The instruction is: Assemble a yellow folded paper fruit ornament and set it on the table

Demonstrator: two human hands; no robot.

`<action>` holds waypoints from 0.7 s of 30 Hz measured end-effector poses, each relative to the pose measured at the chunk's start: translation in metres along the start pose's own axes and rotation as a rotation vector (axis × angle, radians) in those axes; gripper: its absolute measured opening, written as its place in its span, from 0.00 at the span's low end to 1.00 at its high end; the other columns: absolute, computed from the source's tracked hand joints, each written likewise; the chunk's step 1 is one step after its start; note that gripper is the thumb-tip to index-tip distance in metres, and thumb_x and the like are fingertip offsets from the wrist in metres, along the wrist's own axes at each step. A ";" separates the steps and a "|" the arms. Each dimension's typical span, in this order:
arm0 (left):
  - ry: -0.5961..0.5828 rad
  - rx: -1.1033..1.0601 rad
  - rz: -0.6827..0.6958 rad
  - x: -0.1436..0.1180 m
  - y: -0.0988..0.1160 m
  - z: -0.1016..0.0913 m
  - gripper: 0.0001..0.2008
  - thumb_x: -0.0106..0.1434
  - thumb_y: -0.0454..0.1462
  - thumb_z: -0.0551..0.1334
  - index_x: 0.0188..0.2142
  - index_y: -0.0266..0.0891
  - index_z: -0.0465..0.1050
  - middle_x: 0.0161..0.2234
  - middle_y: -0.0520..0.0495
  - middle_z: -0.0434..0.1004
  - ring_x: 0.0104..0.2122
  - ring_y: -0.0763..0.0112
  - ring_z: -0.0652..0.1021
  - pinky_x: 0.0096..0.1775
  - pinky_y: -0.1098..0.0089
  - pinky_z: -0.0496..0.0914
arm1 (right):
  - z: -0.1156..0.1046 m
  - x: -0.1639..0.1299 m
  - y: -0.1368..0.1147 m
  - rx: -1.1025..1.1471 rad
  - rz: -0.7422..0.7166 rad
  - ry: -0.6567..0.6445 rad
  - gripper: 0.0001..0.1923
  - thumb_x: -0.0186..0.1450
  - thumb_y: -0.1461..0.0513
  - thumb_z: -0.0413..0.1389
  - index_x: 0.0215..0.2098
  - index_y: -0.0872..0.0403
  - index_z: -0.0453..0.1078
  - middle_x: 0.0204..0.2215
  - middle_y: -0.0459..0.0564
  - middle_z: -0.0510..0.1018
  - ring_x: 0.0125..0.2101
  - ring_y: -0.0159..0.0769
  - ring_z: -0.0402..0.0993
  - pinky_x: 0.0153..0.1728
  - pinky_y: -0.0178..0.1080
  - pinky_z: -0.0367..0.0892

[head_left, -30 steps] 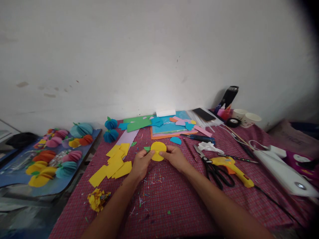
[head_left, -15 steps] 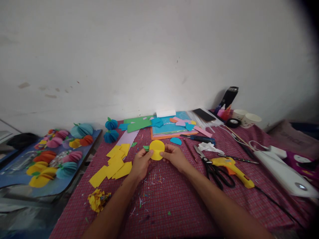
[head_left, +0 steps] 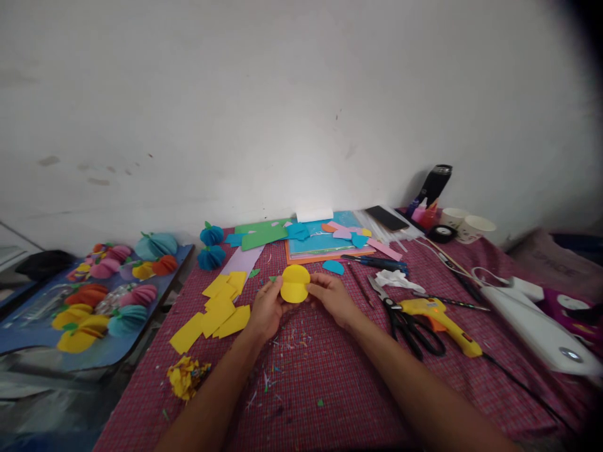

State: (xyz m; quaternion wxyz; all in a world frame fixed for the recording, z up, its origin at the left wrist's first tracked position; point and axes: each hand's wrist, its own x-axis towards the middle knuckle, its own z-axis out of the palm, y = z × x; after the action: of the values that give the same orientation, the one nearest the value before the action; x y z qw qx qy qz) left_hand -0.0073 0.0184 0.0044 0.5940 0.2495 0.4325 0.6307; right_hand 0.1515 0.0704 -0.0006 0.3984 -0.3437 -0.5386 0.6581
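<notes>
Between my two hands is a round yellow paper piece (head_left: 295, 284) with a crease across its middle, raised over the checked tablecloth. My left hand (head_left: 268, 309) grips its left edge, fingers partly behind it. At the right edge, my right hand (head_left: 331, 298) pinches the paper between thumb and fingers. Small green paper leaves (head_left: 254, 273) lie just beyond my left hand. Yellow paper rectangles (head_left: 219, 311) are spread to the left, and a crumpled yellow ball (head_left: 187, 378) sits nearer the front.
Black-handled scissors (head_left: 407, 323) and a yellow glue gun (head_left: 440, 323) lie to the right. Coloured sheets (head_left: 325, 242) and a phone (head_left: 387, 218) are at the back. Paper cups (head_left: 475, 227) and a black bottle (head_left: 436, 182) stand back right. Paper pumpkins (head_left: 127, 320) cover a blue side table.
The round yellow paper has shifted slightly left, and its lower part now faces me more smoothly. My left fingers have moved further behind its edge.
</notes>
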 end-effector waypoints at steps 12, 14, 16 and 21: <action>-0.046 -0.025 0.004 -0.001 0.000 0.004 0.18 0.61 0.46 0.67 0.44 0.34 0.74 0.43 0.38 0.82 0.44 0.59 0.81 0.44 0.60 0.78 | 0.001 0.000 -0.003 -0.005 0.020 0.059 0.08 0.56 0.57 0.59 0.29 0.53 0.73 0.21 0.42 0.73 0.21 0.30 0.65 0.23 0.33 0.60; -0.039 -0.022 0.009 -0.001 0.001 0.005 0.18 0.60 0.45 0.68 0.43 0.34 0.74 0.42 0.38 0.82 0.44 0.59 0.81 0.44 0.60 0.78 | 0.000 0.000 -0.003 0.011 0.022 0.064 0.08 0.56 0.57 0.60 0.30 0.54 0.73 0.22 0.43 0.74 0.21 0.30 0.65 0.23 0.33 0.60; -0.028 -0.022 0.017 -0.001 0.001 0.005 0.17 0.60 0.45 0.68 0.42 0.34 0.74 0.42 0.39 0.82 0.44 0.59 0.81 0.44 0.60 0.78 | 0.000 0.000 -0.002 0.040 0.026 0.062 0.09 0.56 0.56 0.60 0.31 0.54 0.74 0.23 0.44 0.76 0.21 0.30 0.66 0.23 0.33 0.61; -0.033 -0.014 0.031 -0.001 0.000 0.004 0.18 0.60 0.45 0.68 0.43 0.33 0.74 0.43 0.38 0.82 0.44 0.59 0.81 0.44 0.60 0.78 | -0.001 -0.001 -0.002 0.142 0.078 0.066 0.15 0.57 0.52 0.62 0.34 0.54 0.75 0.26 0.47 0.79 0.24 0.33 0.72 0.24 0.34 0.66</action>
State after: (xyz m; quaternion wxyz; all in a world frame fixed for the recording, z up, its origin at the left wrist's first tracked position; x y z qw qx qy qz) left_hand -0.0043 0.0185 0.0064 0.5929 0.2625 0.4143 0.6387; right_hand 0.1527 0.0702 0.0010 0.4134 -0.3570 -0.4633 0.6979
